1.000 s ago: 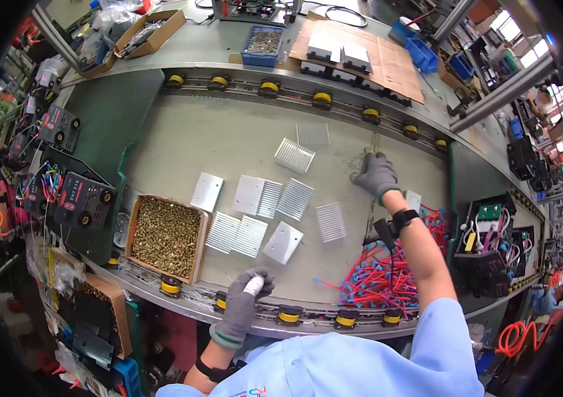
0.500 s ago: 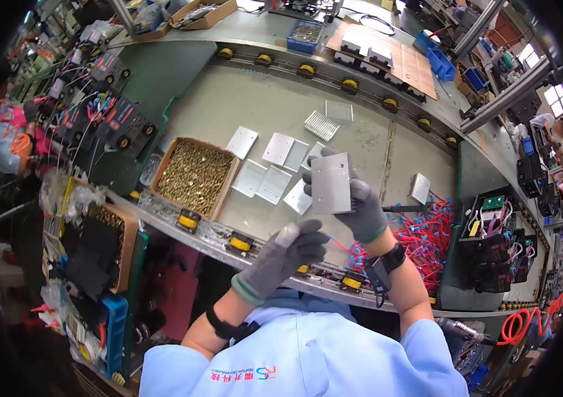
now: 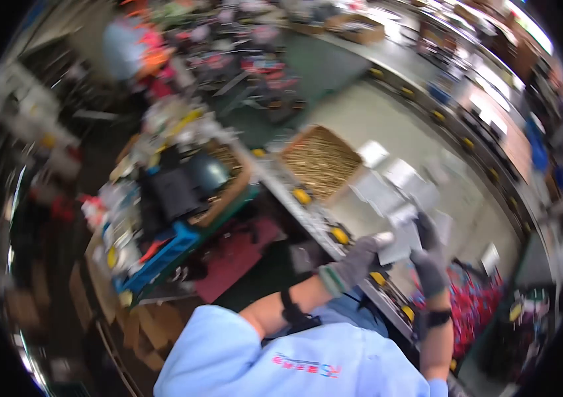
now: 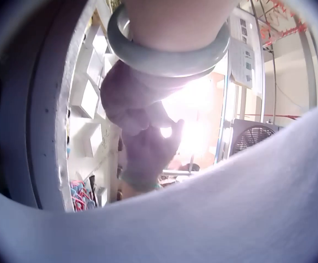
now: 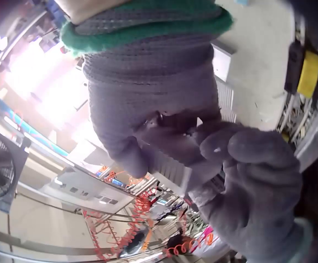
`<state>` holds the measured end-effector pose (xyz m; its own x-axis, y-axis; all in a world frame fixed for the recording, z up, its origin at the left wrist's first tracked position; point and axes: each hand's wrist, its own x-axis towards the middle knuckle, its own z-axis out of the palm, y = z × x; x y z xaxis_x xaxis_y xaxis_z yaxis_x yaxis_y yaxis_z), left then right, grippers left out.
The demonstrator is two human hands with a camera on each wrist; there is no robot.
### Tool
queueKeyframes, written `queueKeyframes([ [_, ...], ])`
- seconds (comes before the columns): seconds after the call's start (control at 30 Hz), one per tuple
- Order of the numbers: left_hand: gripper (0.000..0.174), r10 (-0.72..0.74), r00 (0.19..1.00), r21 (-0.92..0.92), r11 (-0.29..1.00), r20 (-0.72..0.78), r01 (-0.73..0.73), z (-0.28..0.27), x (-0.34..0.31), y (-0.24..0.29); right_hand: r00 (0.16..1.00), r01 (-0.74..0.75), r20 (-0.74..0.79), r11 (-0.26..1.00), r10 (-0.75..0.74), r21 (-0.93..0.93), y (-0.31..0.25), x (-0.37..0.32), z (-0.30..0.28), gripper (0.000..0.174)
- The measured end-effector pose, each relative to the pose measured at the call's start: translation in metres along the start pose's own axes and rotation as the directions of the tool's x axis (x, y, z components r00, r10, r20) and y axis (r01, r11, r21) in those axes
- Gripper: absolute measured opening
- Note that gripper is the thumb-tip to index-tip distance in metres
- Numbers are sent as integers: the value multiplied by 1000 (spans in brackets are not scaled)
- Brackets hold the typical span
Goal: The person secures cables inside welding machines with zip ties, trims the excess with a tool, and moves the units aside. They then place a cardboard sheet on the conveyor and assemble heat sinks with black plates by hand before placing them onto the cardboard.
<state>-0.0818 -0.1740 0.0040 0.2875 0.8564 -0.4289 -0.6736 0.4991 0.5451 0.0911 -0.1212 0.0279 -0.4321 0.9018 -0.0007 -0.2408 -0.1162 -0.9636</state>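
- Right hand, grey knit glove with a green cuff: fingers clenched round a finned aluminium heat sink, held up off the counter, above its near edge and in front of the person's chest. The right wrist view shows the fins under the curled fingers.
- Left hand, grey glove: fingers curled and pressed against the near side of the same heat sink, touching the right hand. Whether it grips anything cannot be told; the head view is blurred.
- Cardboard box of brass screws: on the counter, left of the hands.
- Loose heat sinks and plates: lying flat on the counter between the box and the hands.
- Yellow rollers: set along the rail at the counter's near edge, one just below the left hand.
- Red and blue wires: heaped on the counter to the right of the right forearm.
- Blue bin: on the cluttered rack left of the counter.
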Motion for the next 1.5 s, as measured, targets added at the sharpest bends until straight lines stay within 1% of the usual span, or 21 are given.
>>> queueKeyframes([
  [0.07, 37, 120, 991, 202, 974, -57, -106, -6, -14, 20, 990, 120, 127, 867, -66, -483, 7, -9, -11, 82],
  [0.13, 39, 199, 974, 378, 915, -110, -144, -13, -2, 10, 929, 346, 365, 505, -66, -790, -20, -7, 12, 73],
  [0.17, 41, 220, 966, 506, 854, -140, -121, -13, -5, 11, 944, 324, 325, 357, -58, -876, -25, -10, 25, 68],
  [0.27, 49, 263, 952, 843, 538, -157, -9, -9, -19, 24, 945, 326, 319, 205, -68, -923, -18, -9, 45, 69],
  [0.3, 47, 150, 982, 755, 656, -116, -11, -14, -26, 33, 889, 457, 450, 134, -81, -879, -16, -5, 43, 67],
  [0.33, 45, 44, 997, 650, 760, -57, 4, -21, -39, 45, 883, 468, 461, 134, -83, -873, -12, -3, 41, 67],
  [0.37, 41, 300, 953, 707, 667, 35, -236, -33, -49, 54, 942, 314, 335, 349, 1, -883, -6, -3, 38, 64],
  [0.43, 32, 703, 686, 851, 232, 188, -472, -69, -78, 93, 981, 40, 156, 661, 117, -750, 18, -6, 19, 55],
  [0.47, 33, 896, 436, 963, 38, 86, -266, -80, -103, 117, 979, 47, 166, 661, 119, -749, 17, -9, 12, 55],
  [0.53, 42, 997, 15, 997, -71, 71, -8, -106, -156, 175, 937, -335, -27, 874, 348, -353, 8, -16, 0, 49],
  [0.57, 50, 982, -173, 958, -29, 81, 284, -117, -185, 193, 935, -341, -21, 884, 353, -321, 7, -18, -12, 48],
  [0.67, 69, 932, -360, 738, 224, 28, 637, -169, -249, 232, 945, -326, -74, 918, 317, -225, -9, -24, -8, 46],
  [0.7, 69, 933, -359, 738, 223, 28, 636, -185, -261, 238, 951, -309, -58, 909, 305, -280, -10, -25, -7, 42],
  [0.77, 82, 880, -114, 592, 402, -462, 698, -206, -274, 249, 957, -286, -33, 913, 290, -291, -4, -23, -10, 44],
  [0.87, 86, 861, 10, 546, 314, -509, 777, -199, -275, 252, 957, -268, 26, 916, 288, -300, 1, -24, -7, 51],
  [1.03, 22, 974, -199, 556, 228, -113, 800, -214, -289, 244, 958, -271, 26, 931, 286, -243, -4, -31, -3, 48],
  [1.13, 17, 923, -357, 649, 182, 148, 739, -195, -299, 242, 954, -286, 30, 934, 299, -215, -12, -33, 0, 51],
  [1.2, 16, 857, -336, 661, -6, 390, 751, -164, -291, 239, 937, -332, 44, 923, 347, -195, -25, -33, 8, 56],
  [1.3, 20, 813, -22, 654, -452, 582, 607, -76, -236, 208, 953, -301, 65, 946, 295, 122, -28, -33, 25, 85],
  [1.4, 24, 546, 390, 554, -826, 741, 104, -30, -169, 169, 938, -315, 276, 851, 211, 421, -47, -25, 40, 91],
  [1.5, 26, 99, 447, 294, -872, 889, -392, 8, -110, 130, 940, -336, 282, 651, 190, 680, -43, -31, 26, 69],
])
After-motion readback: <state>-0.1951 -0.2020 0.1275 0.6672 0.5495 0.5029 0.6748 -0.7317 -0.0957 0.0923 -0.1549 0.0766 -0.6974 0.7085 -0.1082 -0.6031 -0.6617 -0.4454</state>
